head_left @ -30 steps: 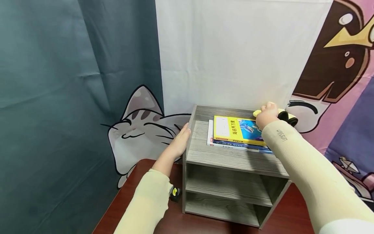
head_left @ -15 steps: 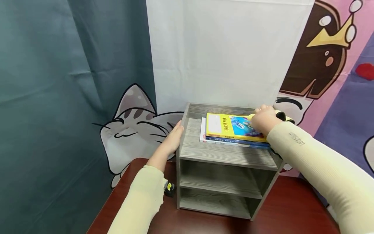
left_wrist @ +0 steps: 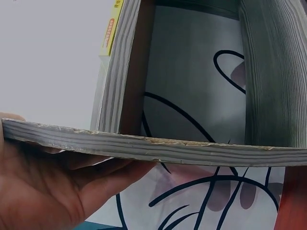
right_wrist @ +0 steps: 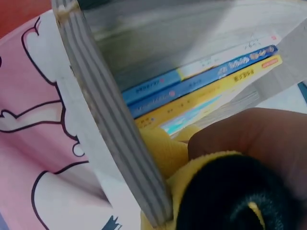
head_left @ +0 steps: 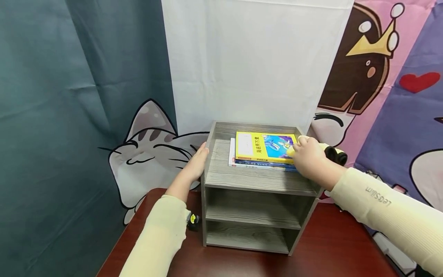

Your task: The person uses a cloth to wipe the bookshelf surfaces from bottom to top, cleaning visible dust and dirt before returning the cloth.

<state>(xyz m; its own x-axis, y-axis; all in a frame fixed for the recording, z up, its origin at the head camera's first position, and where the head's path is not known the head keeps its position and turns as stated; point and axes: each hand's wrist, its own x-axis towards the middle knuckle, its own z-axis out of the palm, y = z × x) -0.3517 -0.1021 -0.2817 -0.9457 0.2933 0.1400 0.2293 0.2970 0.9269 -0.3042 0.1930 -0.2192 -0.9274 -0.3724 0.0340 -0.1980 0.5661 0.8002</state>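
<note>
In the head view, my left hand (head_left: 195,163) rests against the outer side of the grey wood-grain shelf unit (head_left: 261,184), near the top edge of its left panel. The left wrist view shows this hand (left_wrist: 62,187) under the panel's edge (left_wrist: 192,149). My right hand (head_left: 308,156) grips a soft yellow-and-black plush-looking thing (head_left: 335,154) at the right panel's top edge. Close up, its yellow fabric (right_wrist: 168,151) laps over the panel (right_wrist: 115,127), beside a dark fuzzy round part (right_wrist: 235,191). The hand hides much of it.
A yellow book (head_left: 254,148) tops a small stack with a blue book (head_left: 263,163) and a white one (head_left: 231,154) on the unit's upper shelf. Two lower compartments face me. The unit stands on a reddish-brown table (head_left: 242,265) before printed curtains (head_left: 263,65).
My right hand has drawn the yellow-and-black thing from the unit's back right corner toward me along the right panel. My left hand stays on the left panel, while the head view has shifted right.
</note>
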